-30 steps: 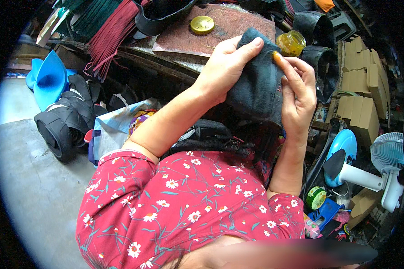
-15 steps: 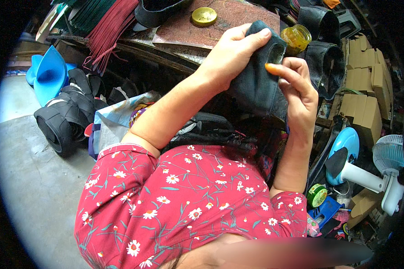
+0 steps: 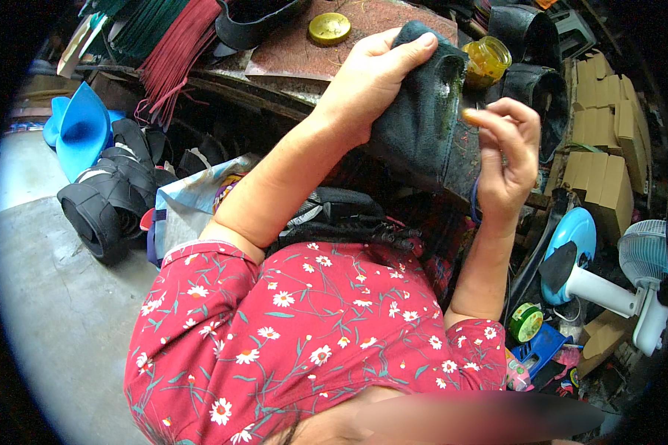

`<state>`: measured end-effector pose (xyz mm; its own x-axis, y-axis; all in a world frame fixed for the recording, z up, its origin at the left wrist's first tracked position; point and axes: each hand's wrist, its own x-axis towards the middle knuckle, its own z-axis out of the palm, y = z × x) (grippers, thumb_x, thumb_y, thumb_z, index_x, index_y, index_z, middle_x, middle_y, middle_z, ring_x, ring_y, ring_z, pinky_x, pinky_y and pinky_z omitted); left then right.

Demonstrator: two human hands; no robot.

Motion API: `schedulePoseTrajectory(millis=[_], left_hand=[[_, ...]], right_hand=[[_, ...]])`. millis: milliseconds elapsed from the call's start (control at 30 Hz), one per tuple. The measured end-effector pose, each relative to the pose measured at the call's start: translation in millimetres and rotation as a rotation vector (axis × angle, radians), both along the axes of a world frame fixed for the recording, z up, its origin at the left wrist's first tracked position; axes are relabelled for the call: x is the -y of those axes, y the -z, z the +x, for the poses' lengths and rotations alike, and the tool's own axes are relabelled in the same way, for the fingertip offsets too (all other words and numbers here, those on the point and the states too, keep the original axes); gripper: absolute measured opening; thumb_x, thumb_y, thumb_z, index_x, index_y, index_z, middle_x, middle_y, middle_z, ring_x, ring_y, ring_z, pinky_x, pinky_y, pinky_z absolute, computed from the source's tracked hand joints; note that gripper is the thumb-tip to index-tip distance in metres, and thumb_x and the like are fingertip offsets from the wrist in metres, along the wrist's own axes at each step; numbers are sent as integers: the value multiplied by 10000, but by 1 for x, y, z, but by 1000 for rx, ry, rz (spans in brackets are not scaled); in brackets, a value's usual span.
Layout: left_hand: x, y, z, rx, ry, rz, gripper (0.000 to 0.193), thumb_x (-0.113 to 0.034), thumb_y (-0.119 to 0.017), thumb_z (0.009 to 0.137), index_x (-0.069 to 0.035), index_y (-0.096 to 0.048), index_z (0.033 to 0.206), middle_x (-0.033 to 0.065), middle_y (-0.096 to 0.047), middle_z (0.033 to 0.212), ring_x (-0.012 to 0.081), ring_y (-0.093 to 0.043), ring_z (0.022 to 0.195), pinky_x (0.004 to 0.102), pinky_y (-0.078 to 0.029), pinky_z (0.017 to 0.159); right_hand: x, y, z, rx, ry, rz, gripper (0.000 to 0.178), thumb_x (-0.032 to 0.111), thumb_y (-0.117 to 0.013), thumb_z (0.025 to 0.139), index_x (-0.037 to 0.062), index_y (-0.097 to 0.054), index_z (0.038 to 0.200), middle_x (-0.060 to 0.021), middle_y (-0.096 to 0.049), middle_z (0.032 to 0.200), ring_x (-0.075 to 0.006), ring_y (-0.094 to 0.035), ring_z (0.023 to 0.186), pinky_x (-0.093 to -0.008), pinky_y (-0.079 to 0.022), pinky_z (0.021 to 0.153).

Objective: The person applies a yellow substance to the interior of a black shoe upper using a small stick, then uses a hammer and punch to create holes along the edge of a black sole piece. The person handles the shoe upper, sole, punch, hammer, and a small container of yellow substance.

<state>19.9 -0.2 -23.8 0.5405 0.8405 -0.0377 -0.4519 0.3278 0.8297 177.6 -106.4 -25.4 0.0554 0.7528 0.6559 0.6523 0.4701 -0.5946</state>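
Observation:
My left hand [image 3: 367, 81] pinches the top of a dark fabric-like piece [image 3: 408, 130], its thumb lying on the upper face. Along the right edge of the piece runs a wet, glossy yellowish smear. Just to the right, my right hand [image 3: 508, 148] is apart from it, fingers bent and spread, the index fingertip coated in something orange-yellow. No tool shows in that hand. Beyond the hands lies an open glass jar [image 3: 487, 62] with yellow paste inside. Its likely lid, a round gold one [image 3: 329, 28], rests on a reddish-brown board [image 3: 289, 61].
Black curved pieces [image 3: 536, 93] stand at the right of the bench, near stacked cardboard boxes [image 3: 601, 178]. A white and blue fan [image 3: 601, 293] is at lower right. Red strips [image 3: 178, 55] hang over the bench edge; black pieces [image 3: 100, 204] and blue sheets [image 3: 85, 130] lie at left.
My right hand has drawn away rightward from the dark piece. My left hand has shifted slightly left and turned the piece, showing more of its smeared edge.

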Motion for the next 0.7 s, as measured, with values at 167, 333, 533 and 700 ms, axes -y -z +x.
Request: schedulePoseTrajectory(millis=[167,333,533,700], left_hand=[[4,4,6,31,72,22,191,-229,-587,970,-46,-641,984,26,-676,853,93,-636,723,261,-530,678],[-8,15,15,47,21,57,188,-229,-578,973,-51,-636,973,28,-670,839,105,-642,728,266,-534,676],[-10,15,13,270,136,-253,285,-310,-566,990,-45,-641,1064,51,-697,954,127,-669,823,272,-543,740],[11,12,7,-6,193,92,302,-236,-594,978,-10,-646,1171,47,-699,1032,105,-656,902,241,-515,833]], right_hand=[[-1,2,-3,-117,-4,-147,440,-19,-557,822,54,-663,1243,-79,-559,1103,-171,-540,983,-265,-424,882],[4,6,-7,-498,-303,-290,372,75,-588,836,19,-678,1193,-93,-581,1098,-177,-540,1007,-280,-401,926],[15,6,-8,-403,-97,-254,286,8,-678,851,-25,-689,1135,-40,-622,1016,-116,-560,907,-218,-429,814],[8,7,-3,-566,-17,-276,380,61,-683,893,-10,-621,1261,-23,-612,1124,-62,-528,915,-196,-427,812]])
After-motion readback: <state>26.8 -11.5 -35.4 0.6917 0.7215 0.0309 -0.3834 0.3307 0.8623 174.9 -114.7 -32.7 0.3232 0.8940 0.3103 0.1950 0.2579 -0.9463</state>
